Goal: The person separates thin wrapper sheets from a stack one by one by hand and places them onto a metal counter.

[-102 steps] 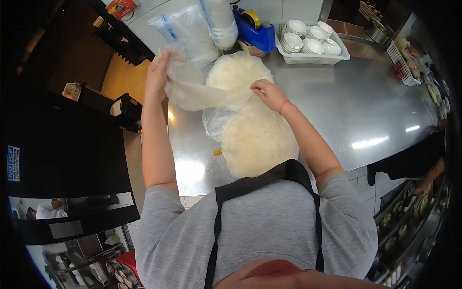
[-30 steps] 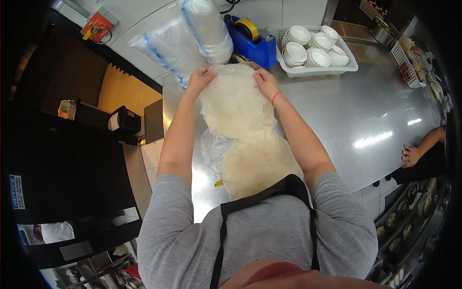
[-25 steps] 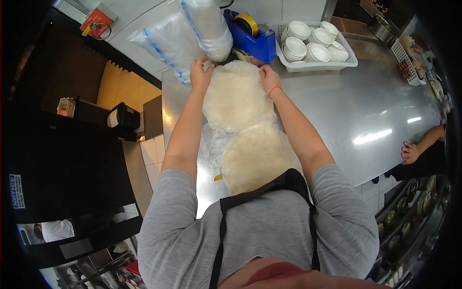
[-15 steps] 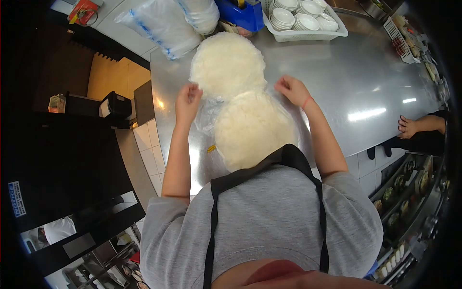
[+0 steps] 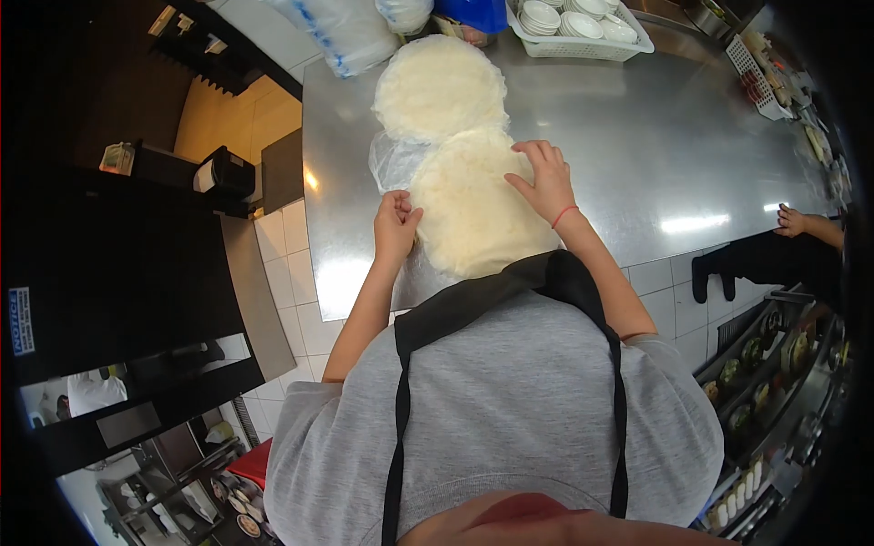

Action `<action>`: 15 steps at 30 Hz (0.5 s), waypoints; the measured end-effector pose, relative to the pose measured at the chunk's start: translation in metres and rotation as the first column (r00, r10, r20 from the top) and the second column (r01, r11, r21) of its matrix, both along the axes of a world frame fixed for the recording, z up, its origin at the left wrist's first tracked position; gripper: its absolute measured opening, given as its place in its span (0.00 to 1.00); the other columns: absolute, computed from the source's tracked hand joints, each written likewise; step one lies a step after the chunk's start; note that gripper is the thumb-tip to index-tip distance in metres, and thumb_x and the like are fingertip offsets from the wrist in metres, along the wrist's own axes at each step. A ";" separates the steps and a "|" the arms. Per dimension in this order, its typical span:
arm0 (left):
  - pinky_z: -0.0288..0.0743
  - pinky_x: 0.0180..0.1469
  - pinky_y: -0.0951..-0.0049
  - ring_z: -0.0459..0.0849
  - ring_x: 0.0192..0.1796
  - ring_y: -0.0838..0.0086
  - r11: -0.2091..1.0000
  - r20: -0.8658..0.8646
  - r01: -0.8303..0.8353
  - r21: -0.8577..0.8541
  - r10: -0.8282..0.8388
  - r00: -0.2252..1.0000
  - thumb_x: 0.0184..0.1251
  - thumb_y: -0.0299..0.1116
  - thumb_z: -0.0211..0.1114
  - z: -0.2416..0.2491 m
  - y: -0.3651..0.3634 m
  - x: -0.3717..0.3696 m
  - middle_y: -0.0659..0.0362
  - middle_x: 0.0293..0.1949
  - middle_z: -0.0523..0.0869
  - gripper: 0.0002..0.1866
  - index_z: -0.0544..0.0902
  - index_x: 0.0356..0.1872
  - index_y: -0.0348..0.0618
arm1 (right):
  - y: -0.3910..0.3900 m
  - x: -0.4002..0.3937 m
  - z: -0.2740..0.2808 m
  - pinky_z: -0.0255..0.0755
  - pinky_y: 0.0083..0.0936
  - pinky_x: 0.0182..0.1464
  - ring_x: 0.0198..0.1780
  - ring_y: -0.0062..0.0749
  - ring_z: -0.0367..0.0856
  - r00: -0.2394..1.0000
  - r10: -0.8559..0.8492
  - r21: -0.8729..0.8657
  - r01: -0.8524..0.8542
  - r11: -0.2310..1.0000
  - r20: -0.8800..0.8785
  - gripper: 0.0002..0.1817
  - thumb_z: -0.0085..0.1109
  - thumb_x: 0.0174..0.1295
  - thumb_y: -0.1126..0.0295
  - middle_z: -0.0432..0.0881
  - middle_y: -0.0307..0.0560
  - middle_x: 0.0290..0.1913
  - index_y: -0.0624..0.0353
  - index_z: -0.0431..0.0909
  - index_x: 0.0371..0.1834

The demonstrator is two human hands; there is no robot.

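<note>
Two round, flat, pale dough-like sheets lie end to end on a steel table. The nearer sheet (image 5: 475, 205) is in front of my body, and the farther sheet (image 5: 440, 89) lies beyond it. Clear plastic (image 5: 393, 164) shows crumpled along the left of the pair. At the left rim of the nearer sheet is my left hand (image 5: 397, 227), fingers curled in toward the thumb; what they pinch is too small to make out. My right hand (image 5: 549, 182), with a red cord at the wrist, rests over the right rim, thumb and fingers spread apart.
The steel table (image 5: 619, 146) stretches to the right. At its back stand a white basket (image 5: 583, 47) of small white dishes, a blue container (image 5: 473, 13) and plastic-wrapped packs (image 5: 341, 36). Another person's hand (image 5: 790, 220) touches the table's right edge.
Both hands have moved from beside the junction of the sheets down to the sides of the nearer one. My right hand has spread its fingers. The view has shifted.
</note>
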State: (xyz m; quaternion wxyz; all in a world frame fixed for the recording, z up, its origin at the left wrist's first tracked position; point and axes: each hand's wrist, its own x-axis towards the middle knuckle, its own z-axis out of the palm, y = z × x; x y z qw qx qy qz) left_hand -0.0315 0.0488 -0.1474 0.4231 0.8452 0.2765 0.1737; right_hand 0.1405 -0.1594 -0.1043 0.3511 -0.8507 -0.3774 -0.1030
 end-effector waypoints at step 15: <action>0.70 0.45 0.78 0.76 0.38 0.80 0.358 0.328 0.287 -0.888 0.056 0.943 0.57 0.25 0.64 0.038 -0.034 0.022 0.63 0.39 0.77 0.19 0.69 0.49 0.43 | 0.031 -0.057 -0.006 0.66 0.14 0.32 0.28 0.14 0.69 0.432 0.493 0.373 -0.334 0.865 -0.755 0.10 0.56 0.61 0.63 0.72 0.33 0.26 0.59 0.72 0.31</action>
